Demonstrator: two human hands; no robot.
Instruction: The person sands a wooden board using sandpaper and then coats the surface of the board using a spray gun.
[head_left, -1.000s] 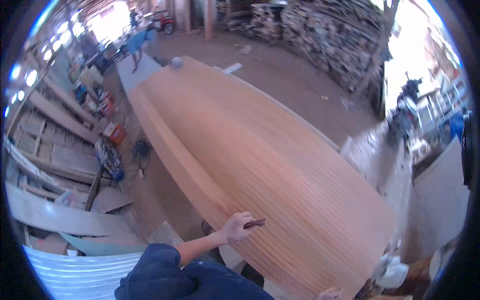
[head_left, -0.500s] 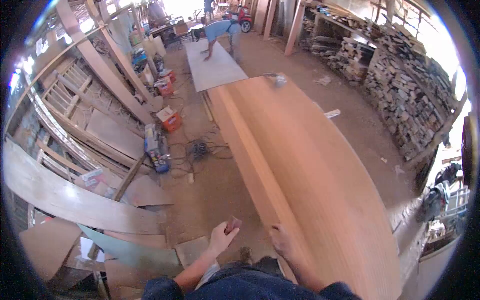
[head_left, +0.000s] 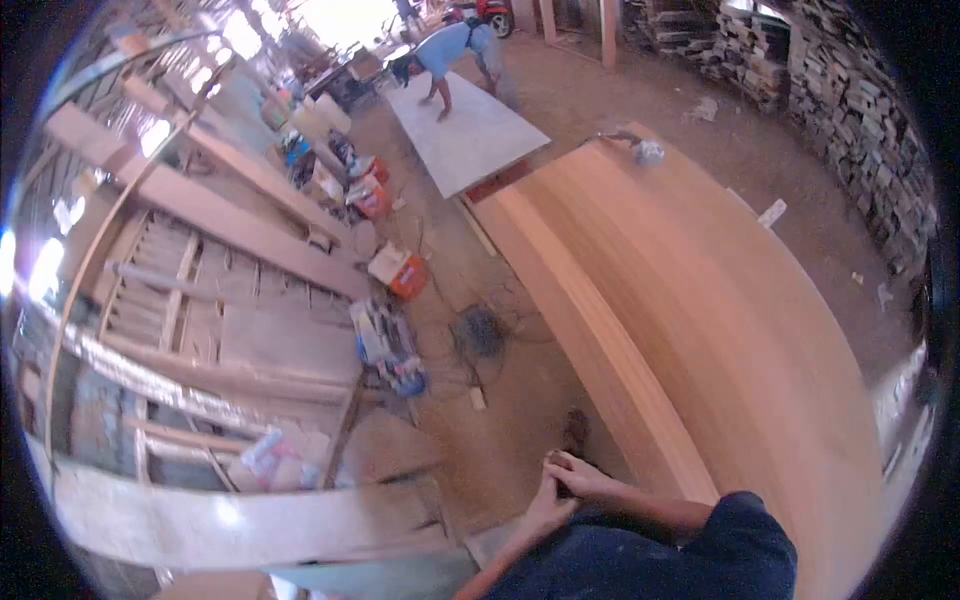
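My left hand (head_left: 545, 508) and my right hand (head_left: 592, 477) meet low in the view, just left of a long wooden panel. Both are closed, with fingers pressed together. What lies between them is mostly hidden; the left hand held a small reddish-brown piece, perhaps folded sandpaper, half a second ago. Beside my right forearm runs the long orange-brown wooden panel (head_left: 730, 320), a lighter band along its left side. A rounded grey tool (head_left: 648, 152) sits on its far end.
A person in a blue shirt (head_left: 445, 50) bends over a pale board (head_left: 470, 135) beyond the panel. Orange-and-white boxes (head_left: 400, 272), a blue machine (head_left: 387, 345) and tangled cable (head_left: 480, 330) lie on the floor at left. Wood pieces (head_left: 850, 110) are stacked at right.
My right hand has left the panel's edge and joined my left hand. The view has turned left, so the panel appears farther right. The person in blue still leans over the pale board.
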